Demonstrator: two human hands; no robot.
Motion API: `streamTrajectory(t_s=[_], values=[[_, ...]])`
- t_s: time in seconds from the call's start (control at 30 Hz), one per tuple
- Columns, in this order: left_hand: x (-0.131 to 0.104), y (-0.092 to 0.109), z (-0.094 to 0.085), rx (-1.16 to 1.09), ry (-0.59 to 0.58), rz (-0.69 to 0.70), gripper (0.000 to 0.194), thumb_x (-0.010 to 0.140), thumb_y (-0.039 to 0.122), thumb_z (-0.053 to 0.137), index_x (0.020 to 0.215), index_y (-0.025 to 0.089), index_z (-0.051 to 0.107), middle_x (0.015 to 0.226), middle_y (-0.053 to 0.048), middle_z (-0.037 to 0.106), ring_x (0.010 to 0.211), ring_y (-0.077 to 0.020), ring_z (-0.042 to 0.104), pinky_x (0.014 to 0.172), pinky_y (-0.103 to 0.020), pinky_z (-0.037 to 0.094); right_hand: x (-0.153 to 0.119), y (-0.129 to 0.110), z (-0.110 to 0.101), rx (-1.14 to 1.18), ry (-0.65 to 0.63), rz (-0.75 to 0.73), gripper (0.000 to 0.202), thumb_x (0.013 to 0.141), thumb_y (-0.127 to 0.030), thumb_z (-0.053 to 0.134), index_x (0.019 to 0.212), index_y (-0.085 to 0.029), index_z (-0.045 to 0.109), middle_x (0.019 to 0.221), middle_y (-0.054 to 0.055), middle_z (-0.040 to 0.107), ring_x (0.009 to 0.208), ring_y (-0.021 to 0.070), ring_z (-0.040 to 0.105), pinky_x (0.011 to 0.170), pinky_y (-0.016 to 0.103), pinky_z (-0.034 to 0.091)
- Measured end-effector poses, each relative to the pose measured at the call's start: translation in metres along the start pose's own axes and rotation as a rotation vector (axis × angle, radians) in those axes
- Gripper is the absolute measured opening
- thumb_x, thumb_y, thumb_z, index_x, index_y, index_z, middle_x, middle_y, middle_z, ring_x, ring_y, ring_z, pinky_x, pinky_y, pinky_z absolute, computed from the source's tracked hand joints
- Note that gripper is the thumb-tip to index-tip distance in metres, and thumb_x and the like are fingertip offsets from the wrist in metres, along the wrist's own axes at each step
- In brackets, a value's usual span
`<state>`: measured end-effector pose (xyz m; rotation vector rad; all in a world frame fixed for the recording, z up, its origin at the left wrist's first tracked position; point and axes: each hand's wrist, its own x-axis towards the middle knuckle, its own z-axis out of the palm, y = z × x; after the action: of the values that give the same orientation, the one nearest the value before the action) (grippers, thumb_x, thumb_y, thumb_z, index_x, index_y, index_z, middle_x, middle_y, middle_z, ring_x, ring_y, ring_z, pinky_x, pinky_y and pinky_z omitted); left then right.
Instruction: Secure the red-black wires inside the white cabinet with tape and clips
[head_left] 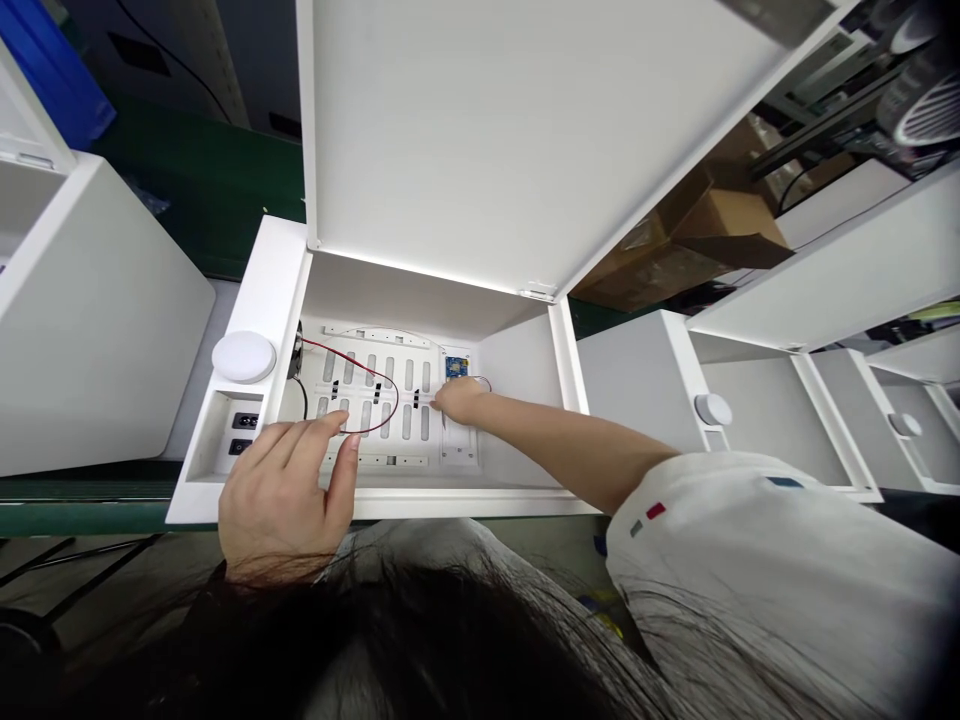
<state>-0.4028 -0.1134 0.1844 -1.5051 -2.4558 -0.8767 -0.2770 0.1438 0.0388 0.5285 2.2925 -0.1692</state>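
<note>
An open white box (pixel 480 500) lies before me with its lid (pixel 480 130) raised. On its floor is a slotted white plate (pixel 397 375) with small black clips. My right hand (pixel 459 400) reaches inside, just below a blue circuit board (pixel 457 367); its fingers are pressed together near the plate's right end, and what they hold is hidden. My left hand (pixel 289 490) rests over the box's front left edge, thumb and fingers apart, holding nothing. A red wire (pixel 352 360) loops from the left wall across the plate, passing close to my left fingertips.
On the box's left end are a round white knob (pixel 244 357) and black sockets (pixel 246 421). Similar white boxes stand left (pixel 112 310) and right (pixel 645 370). Behind on the right lies a cardboard box (pixel 675 240); a blue bin (pixel 56 75) is at the upper left.
</note>
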Motion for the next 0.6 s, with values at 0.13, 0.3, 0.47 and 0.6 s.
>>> streamTrajectory(t_s=[0.13,0.3,0.47,0.6], values=[[0.002,0.002,-0.001,0.026,-0.001,-0.016,0.024,0.081,0.027,0.065,0.104,0.018,0.065,0.091,0.000,0.071,0.082,-0.0198,0.062,0.069,-0.032,0.045,0.001,0.006,-0.005,-0.041,-0.184,0.062,0.044,0.095,-0.041,0.041,0.107,-0.009,0.068,0.113,0.023,0.063,0.103,0.0318,0.060,0.082,0.041,0.048],[0.005,0.003,-0.005,0.032,0.000,0.007,0.022,0.081,0.026,0.064,0.101,0.016,0.066,0.090,-0.001,0.072,0.081,-0.0195,0.063,0.067,-0.031,0.045,0.002,0.006,-0.015,-0.106,-0.237,0.069,0.048,0.096,-0.043,0.038,0.106,-0.008,0.068,0.113,0.023,0.063,0.100,0.0338,0.061,0.080,0.044,0.049],[0.002,0.002,-0.002,0.026,-0.001,-0.019,0.024,0.081,0.027,0.065,0.103,0.018,0.065,0.091,0.000,0.071,0.082,-0.0198,0.062,0.068,-0.032,0.045,-0.003,-0.003,-0.020,-0.038,-0.134,-0.004,0.042,0.097,-0.035,0.038,0.121,-0.011,0.063,0.116,0.022,0.062,0.107,0.0319,0.059,0.085,0.038,0.046],[0.000,0.002,0.001,0.007,0.004,-0.034,0.024,0.081,0.026,0.066,0.104,0.019,0.065,0.092,0.000,0.071,0.083,-0.0199,0.062,0.071,-0.033,0.045,-0.010,-0.007,-0.015,-0.117,-0.205,-0.030,0.045,0.095,-0.020,0.040,0.139,-0.023,0.047,0.121,0.018,0.061,0.109,0.0316,0.058,0.084,0.039,0.045]])
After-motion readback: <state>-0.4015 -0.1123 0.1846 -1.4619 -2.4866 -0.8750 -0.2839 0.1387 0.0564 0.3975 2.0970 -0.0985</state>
